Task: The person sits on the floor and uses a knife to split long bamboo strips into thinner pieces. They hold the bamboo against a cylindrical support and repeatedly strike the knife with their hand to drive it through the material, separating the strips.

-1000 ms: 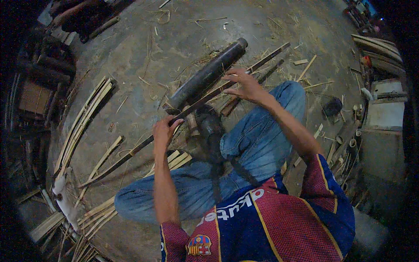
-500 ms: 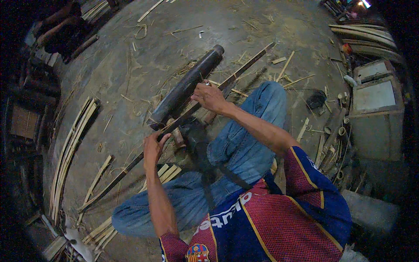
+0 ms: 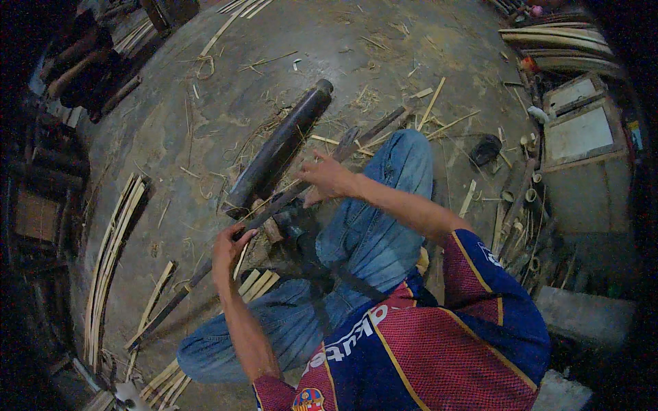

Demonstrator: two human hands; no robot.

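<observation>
A long, thin dark strip (image 3: 195,279) slants across in front of me, from the floor at the lower left to beyond my right knee. My left hand (image 3: 229,248) is closed around it left of the middle, thumb on top. Over its other half is my right hand (image 3: 327,177), fingers spread; whether the palm rests on the strip I cannot make out. Just beyond both hands lies a thick dark cylinder (image 3: 279,151), roughly parallel to the strip. Under the strip, between my hands, a short wooden block (image 3: 272,231) shows.
Pale split strips (image 3: 113,274) lie bundled at the left, more (image 3: 168,383) beside my left knee. Shavings litter the concrete floor (image 3: 226,89). A dark lump (image 3: 485,151), cut bamboo tubes (image 3: 531,195) and a box-like cabinet (image 3: 582,164) are at the right.
The view has shifted slightly. My right hand's fingers have come off the strip and spread apart. The strip's far end sits lower and nearer, and my left hand still holds it.
</observation>
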